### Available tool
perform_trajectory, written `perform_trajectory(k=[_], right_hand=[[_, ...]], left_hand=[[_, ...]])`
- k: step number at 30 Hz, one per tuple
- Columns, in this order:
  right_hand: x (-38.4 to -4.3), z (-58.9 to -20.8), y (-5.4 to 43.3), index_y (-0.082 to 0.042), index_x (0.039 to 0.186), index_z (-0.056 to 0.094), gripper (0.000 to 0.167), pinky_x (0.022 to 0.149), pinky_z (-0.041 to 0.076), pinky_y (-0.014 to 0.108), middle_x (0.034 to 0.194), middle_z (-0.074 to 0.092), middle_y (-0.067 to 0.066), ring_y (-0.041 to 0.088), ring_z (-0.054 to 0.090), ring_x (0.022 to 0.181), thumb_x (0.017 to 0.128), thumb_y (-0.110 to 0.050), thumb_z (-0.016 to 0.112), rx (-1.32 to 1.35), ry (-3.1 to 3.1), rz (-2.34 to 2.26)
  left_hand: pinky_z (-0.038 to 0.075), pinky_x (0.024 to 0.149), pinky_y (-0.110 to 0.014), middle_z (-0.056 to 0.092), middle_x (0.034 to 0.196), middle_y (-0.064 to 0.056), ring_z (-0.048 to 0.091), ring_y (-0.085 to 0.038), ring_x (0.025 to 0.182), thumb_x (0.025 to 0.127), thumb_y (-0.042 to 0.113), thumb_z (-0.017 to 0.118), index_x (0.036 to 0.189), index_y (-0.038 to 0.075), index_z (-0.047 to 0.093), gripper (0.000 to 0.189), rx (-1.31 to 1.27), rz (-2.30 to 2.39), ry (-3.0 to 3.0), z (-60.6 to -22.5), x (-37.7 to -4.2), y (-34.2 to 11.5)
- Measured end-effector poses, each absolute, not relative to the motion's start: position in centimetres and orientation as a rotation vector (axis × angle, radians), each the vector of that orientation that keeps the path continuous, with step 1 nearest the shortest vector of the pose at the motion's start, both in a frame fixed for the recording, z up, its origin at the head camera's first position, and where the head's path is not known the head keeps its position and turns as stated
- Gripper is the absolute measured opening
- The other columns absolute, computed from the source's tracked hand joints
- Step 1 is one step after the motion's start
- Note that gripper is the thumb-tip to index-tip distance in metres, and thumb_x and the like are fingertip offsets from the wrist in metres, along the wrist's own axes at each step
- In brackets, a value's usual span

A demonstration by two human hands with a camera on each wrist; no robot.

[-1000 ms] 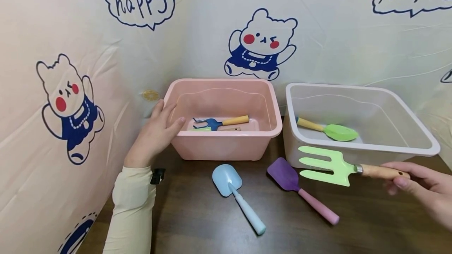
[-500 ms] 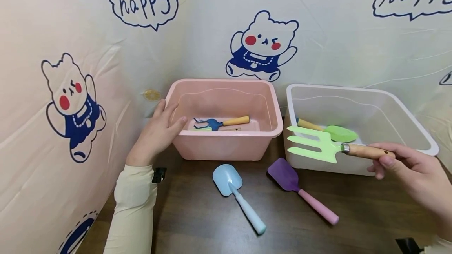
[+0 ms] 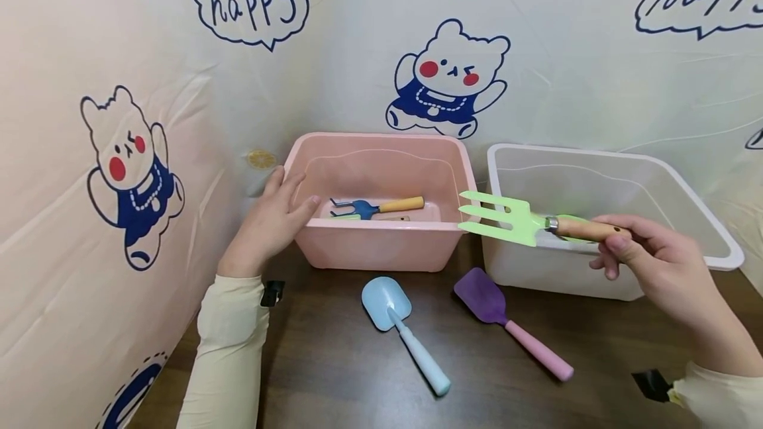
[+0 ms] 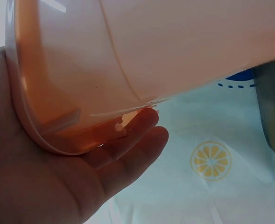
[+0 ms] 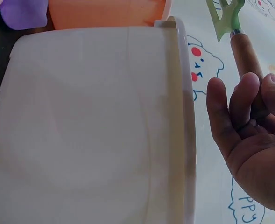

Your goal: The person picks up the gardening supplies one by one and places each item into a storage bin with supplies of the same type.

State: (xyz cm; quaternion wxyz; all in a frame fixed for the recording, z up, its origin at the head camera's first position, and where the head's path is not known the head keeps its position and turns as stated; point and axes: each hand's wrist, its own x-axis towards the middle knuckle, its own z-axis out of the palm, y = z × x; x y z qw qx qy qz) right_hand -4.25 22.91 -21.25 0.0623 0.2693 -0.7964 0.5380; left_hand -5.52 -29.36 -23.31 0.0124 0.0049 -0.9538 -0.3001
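At the wooden handle's end, my right hand (image 3: 661, 257) pinches a light green garden fork (image 3: 507, 217). Its three tines point left, over the gap between the two bins and overlapping the pink bin's right rim in the head view. My left hand (image 3: 268, 220) rests on the left rim of the pink bin (image 3: 381, 247), fingers fairly straight along its outside, as the left wrist view shows. A blue hand cultivator (image 3: 375, 207) with a yellow handle lies in that bin, with another tool partly hidden by the front wall. The white bin (image 3: 560, 273) holds a green trowel (image 3: 572, 220), mostly hidden.
On the dark wooden table (image 3: 334, 376) in front of the bins lie a light blue scoop (image 3: 405, 330) and a purple spatula-shaped tool (image 3: 509, 320) with a pink handle. A cartoon-printed cloth (image 3: 352, 51) hangs behind and at the left.
My right hand has carried the garden fork left and upward, from in front of the white bin to above its left rim. My left hand has stayed at the pink bin.
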Motion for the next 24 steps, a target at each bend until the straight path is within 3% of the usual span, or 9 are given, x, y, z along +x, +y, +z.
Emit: perform_trajectory(k=[11, 18, 24], right_hand=[[-5.5, -20.8, 21.2, 0.009, 0.12, 0.063, 0.023, 0.067, 0.057, 0.022, 0.078, 0.057, 0.008, 0.017, 0.063, 0.059, 0.101, 0.01, 0.051, 0.765, -2.424, 1.527], [-6.6, -20.4, 19.8, 0.001, 0.121, 0.067, 0.022, 0.058, 0.052, 0.022, 0.074, 0.059, 0.007, 0.016, 0.059, 0.059, 0.105, -0.003, 0.052, 0.693, -2.5, 1.402], [-7.3, -20.4, 18.8, 0.004, 0.119, 0.067, 0.022, 0.057, 0.053, 0.024, 0.072, 0.056, 0.01, 0.018, 0.057, 0.056, 0.105, -0.002, 0.051, 0.723, -2.468, 1.446]], left_hand=[[0.022, 0.112, -0.067, -0.005, 0.167, -0.018, 0.021, -0.05, 0.146, 0.102, 0.059, 0.043, 0.162, 0.014, 0.025, 0.077, 0.0, -0.945, -2.961, -23.3, -5.5, -29.3], [0.022, 0.112, -0.067, -0.005, 0.167, -0.017, 0.021, -0.049, 0.146, 0.101, 0.061, 0.042, 0.161, 0.014, 0.026, 0.078, 0.006, -0.939, -2.961, -23.3, -5.5, -29.4], [0.022, 0.111, -0.068, -0.005, 0.168, -0.016, 0.021, -0.05, 0.146, 0.102, 0.059, 0.044, 0.162, 0.015, 0.025, 0.077, 0.019, -0.939, -2.97, -23.4, -5.6, -29.4]])
